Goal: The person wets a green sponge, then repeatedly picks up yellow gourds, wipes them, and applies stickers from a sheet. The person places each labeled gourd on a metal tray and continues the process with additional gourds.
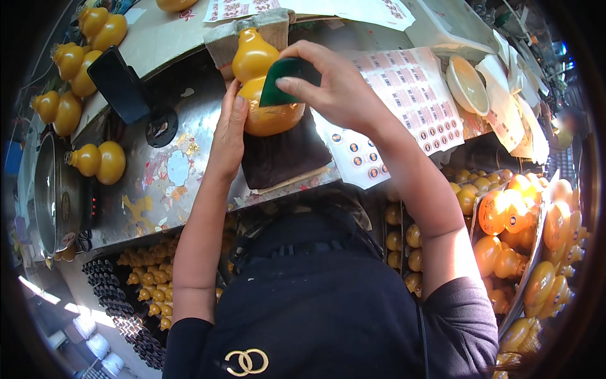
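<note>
A yellow gourd-shaped bottle [255,76] lies on a dark brown cloth [281,158] on the worktable. My left hand [228,129] rests against the bottle's left side, steadying it. My right hand [331,82] presses a green pad [281,79] onto the bottle's lower bulb. The bottle's neck points away from me, toward a folded beige cloth [221,41].
Sheets of round stickers [410,95] lie to the right, with a shallow cream bowl [467,85] beyond. More gourd bottles [101,161] stand at the left next to a black block [120,85] and a metal pot [53,189]. Trays of gourds [524,221] fill the right and below.
</note>
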Tool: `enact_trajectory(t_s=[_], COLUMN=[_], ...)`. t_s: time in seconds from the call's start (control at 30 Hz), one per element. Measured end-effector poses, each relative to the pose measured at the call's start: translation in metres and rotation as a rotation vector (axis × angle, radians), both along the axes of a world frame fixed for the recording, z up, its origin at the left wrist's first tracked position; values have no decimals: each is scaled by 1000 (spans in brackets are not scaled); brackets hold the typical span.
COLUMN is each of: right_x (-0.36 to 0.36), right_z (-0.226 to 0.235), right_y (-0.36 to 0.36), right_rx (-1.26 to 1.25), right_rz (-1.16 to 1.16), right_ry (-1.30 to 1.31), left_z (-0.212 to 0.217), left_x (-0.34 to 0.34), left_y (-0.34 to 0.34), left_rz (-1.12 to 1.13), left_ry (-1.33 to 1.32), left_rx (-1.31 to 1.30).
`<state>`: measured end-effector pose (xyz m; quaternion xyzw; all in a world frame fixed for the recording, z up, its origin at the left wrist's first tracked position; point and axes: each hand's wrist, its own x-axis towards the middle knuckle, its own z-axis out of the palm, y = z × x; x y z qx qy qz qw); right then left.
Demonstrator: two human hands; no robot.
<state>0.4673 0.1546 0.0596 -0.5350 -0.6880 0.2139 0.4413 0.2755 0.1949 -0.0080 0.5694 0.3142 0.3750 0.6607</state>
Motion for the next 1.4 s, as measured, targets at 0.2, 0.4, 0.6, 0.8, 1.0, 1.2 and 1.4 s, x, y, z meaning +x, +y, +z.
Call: enact_trajectory(t_s=[0.2, 0.4, 0.6, 0.8, 1.0, 1.2, 1.4], right_x=[1, -9, -18, -12, -26, -32, -25], right_z=[1, -5, -38, -59, -54, -77, -73], right_y=[16, -7, -26, -26, -39, -42, -47], right_rx=[16, 53, 19, 2, 97, 84, 5], right_rz=[-47, -275, -370, -453, -491, -479, -483], right_ry=[-127, 153, 266, 361, 514, 446, 462], left_z=[-1, 8, 4, 0, 3, -3, -5], left_x=[-3, 12, 16, 12, 7, 7, 5], left_y=[5, 3, 1, 2, -1, -2, -1], left_rz=[10, 127, 170, 164, 144, 108, 88], left_ry=[10, 74, 17, 70, 94, 144, 123], left_rx=[-49, 63, 36, 76, 114, 156, 117])
